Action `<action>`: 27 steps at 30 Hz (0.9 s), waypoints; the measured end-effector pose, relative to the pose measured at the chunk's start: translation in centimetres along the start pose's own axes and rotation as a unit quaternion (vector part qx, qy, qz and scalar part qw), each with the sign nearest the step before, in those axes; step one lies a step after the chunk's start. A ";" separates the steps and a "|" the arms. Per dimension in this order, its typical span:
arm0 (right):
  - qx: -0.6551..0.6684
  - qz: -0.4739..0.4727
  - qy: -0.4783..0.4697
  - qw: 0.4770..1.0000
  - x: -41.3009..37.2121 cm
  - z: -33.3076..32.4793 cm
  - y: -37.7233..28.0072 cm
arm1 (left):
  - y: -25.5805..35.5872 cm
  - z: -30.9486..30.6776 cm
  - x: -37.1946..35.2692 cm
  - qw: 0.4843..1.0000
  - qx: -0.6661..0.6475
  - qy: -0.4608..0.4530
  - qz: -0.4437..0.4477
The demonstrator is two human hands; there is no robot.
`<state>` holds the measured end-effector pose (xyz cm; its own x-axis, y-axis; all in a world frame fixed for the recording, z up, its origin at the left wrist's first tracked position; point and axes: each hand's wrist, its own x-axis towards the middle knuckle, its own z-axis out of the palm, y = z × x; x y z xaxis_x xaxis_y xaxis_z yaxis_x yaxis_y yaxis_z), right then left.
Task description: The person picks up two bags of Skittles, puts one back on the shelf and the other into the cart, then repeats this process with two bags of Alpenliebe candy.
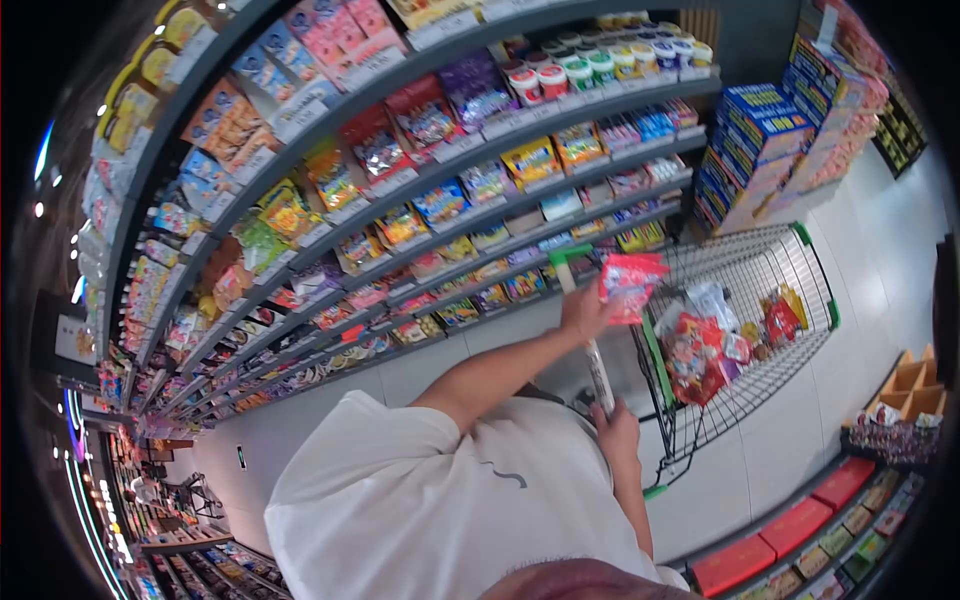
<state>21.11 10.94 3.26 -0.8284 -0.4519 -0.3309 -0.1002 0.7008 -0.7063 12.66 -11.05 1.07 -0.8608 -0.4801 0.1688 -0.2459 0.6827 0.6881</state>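
Note:
My left hand [585, 312] is closed on a pink-red snack bag [630, 286], held up over the shopping cart's handle end. My right hand [617, 432] is wrapped round the near end of the pale cart handle [598, 372]. In front of me stands the wire shopping cart [790, 385] with green corner pieces. Inside it lie a large red package [695, 350], a whitish-clear bag [708, 302] and a red and yellow packet [783, 316]. Part of the cart's near end is hidden behind the held bag.
Long shelves [440, 155] of bagged sweets and small tubs run along my left. Stacked blue and yellow boxes [765, 120] stand beyond the cart. At the right, a low display holds red boxes [800, 525], near a wooden divided stand [912, 385]. Tiled floor [800, 445] surrounds the cart.

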 end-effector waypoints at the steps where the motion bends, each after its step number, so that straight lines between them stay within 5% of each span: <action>1: -0.007 0.005 -0.006 1.000 -0.3 0.1 0.2 | 0.0 0.0 -0.3 1.000 0.002 -0.001 -0.002; 27: 0.000 -0.042 -0.043 0.998 0.5 0.2 0.3 | 0.2 0.4 -2.4 0.996 -0.091 -0.010 0.000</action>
<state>20.80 10.81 2.77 -0.7663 -0.5548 -0.3239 -0.1665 0.6585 -0.7339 14.52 -9.52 0.47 -0.8702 -0.4675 0.1557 -0.1628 0.5711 0.8046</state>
